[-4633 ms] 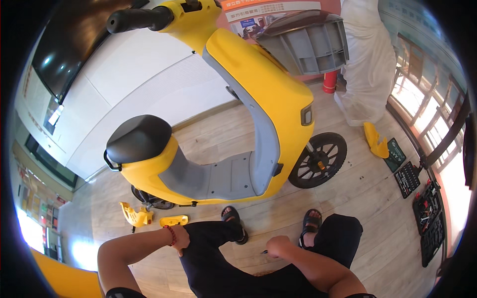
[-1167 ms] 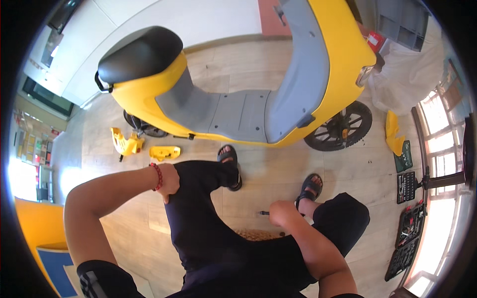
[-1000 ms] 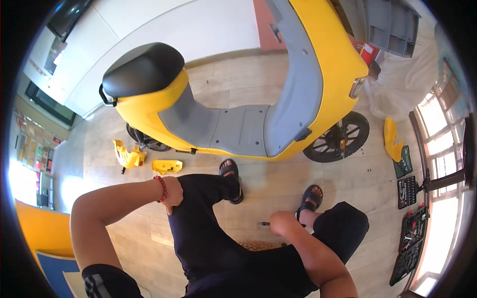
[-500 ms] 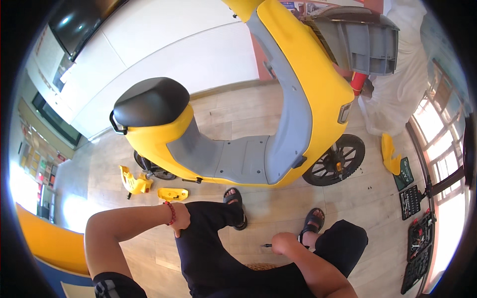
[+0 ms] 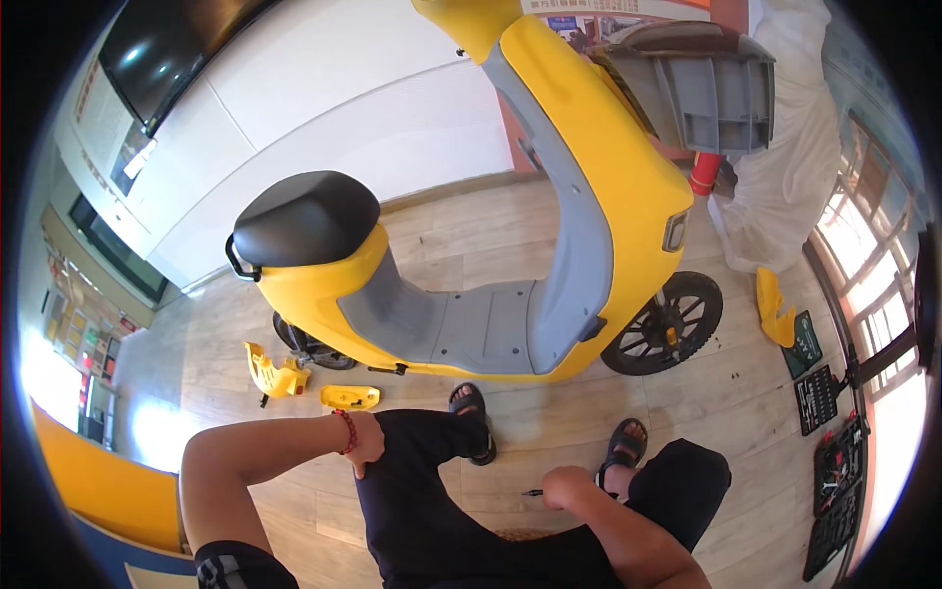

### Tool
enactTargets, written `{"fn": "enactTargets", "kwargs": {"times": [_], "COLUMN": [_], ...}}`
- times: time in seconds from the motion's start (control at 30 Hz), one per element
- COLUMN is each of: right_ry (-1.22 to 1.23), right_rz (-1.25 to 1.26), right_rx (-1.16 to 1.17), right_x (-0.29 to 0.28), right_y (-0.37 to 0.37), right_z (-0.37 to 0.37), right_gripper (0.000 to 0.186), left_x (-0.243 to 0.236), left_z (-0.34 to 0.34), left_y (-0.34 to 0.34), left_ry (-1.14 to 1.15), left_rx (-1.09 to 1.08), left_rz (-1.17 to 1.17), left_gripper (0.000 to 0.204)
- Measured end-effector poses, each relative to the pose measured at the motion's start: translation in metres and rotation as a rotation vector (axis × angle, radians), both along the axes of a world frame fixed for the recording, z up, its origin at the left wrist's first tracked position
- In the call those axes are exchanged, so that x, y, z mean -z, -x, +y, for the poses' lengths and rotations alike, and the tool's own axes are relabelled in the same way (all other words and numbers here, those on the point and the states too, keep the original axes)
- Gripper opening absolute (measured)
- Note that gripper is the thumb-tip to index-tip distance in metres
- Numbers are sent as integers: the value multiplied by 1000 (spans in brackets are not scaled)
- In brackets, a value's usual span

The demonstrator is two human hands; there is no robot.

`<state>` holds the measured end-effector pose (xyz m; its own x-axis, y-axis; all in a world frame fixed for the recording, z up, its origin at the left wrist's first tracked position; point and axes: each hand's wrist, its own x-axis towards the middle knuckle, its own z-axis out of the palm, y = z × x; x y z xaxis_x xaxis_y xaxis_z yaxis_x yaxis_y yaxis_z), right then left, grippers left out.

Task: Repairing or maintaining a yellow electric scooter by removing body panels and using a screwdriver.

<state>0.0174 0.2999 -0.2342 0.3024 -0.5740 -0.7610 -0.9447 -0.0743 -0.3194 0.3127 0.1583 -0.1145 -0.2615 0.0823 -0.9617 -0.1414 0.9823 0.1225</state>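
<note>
My left hand, with a red bead bracelet at the wrist, rests on my left thigh in dark trousers. Its thumb points down apart from the rest; the other fingers are mostly hidden, and no object shows in it. Lower right of the middle, my right hand is closed beside my right shin. From it the thin dark end of a screwdriver sticks out to the left, its remainder covered by the hand. In front of me stands a yellow and grey scooter with a black seat, touched by neither hand.
Yellow body panels lie on the wooden floor by the rear wheel, another beyond the front wheel. Toolboxes lie open along the right side. A grey plastic part is behind the scooter's front, near white sheeting.
The view has shifted slightly, so the scooter sits a little lower in the picture. Both hands keep nearly the same pose, the right one still closed around the screwdriver.
</note>
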Motion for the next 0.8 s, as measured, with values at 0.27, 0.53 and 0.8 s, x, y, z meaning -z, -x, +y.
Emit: {"fn": "enactTargets", "kwargs": {"times": [0.27,0.53,0.8], "right_ry": [15,61,25], "right_rz": [7,-28,-15], "right_rx": [10,6,7], "right_x": [0,4,1], "right_y": [1,0,-1], "right_z": [2,5,2], "right_gripper": [24,21,23], "left_x": [-4,-1,2], "left_z": [1,1,1], "left_y": [3,2,-1], "left_ry": [17,9,31], "left_rx": [0,6,23], "left_rz": [0,-27,-31], "left_gripper": [46,44,44]}}
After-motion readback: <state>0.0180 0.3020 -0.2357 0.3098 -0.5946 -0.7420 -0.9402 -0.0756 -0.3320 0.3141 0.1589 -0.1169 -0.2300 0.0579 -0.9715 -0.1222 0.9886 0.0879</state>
